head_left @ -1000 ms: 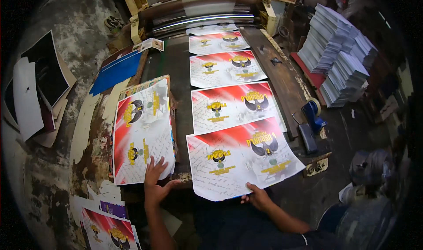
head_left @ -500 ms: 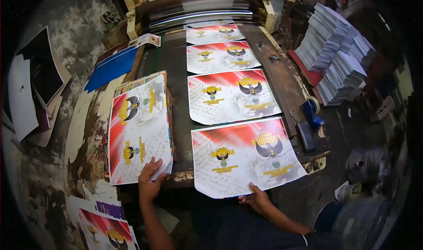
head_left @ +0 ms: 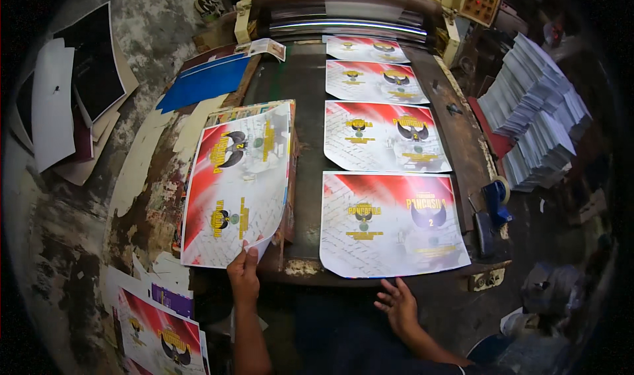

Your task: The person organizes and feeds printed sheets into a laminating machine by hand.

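Left grip point(head_left: 244, 272) pinched on the lower right corner of the top printed sheet point(head_left: 234, 187), thumb over, fingers under, lifting that corner slightly off the stack point(head_left: 288, 177) beneath. Red-and-white sheet with yellow lettering and dark winged emblems, lying on the left part of the dark bench point(head_left: 304, 111), long side running away from the body. Right grip point(head_left: 396, 302) spread wide, holding nothing, hovering just off the near edge of the bench, close below the nearest sheet in the row point(head_left: 391, 223). Four matching sheets in that row, one behind another toward the machine rollers point(head_left: 347, 25) at the far end. Tape dispenser point(head_left: 496, 200) in blue near the right bench edge. Tall piles of white paper point(head_left: 538, 111) farther right. Blue board point(head_left: 201, 84) and loose dark and white sheets point(head_left: 72, 91) out on the worn floor to the left; more printed sheets point(head_left: 162, 338) lower left.
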`<state>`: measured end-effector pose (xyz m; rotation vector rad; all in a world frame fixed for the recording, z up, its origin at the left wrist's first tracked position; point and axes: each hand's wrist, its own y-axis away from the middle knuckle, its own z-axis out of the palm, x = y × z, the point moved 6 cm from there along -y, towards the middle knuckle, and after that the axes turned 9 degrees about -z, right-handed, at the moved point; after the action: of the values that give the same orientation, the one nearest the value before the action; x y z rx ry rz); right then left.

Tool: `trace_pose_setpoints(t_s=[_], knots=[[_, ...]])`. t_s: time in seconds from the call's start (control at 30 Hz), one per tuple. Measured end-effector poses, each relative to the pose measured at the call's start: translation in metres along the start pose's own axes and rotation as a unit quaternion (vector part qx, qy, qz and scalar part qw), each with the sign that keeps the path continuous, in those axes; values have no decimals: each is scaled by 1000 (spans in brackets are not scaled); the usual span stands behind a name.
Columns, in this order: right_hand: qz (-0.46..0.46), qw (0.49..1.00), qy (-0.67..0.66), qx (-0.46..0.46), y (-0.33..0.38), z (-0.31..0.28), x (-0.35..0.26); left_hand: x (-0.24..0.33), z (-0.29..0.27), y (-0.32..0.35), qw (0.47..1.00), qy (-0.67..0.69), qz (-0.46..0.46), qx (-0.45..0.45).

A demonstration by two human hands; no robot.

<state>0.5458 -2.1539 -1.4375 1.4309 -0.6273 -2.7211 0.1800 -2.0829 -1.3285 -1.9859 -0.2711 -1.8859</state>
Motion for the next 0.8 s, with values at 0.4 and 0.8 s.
trace_pose_setpoints(t_s=[0.4, 0.8], knots=[[-72, 912, -36, -402, -195, 376, -59, -9, -10, -4, 983, 177, -20, 52], [-462, 577, 637, -218, -216, 454, -68, 23, 33, 5, 966, -223, 101, -86]])
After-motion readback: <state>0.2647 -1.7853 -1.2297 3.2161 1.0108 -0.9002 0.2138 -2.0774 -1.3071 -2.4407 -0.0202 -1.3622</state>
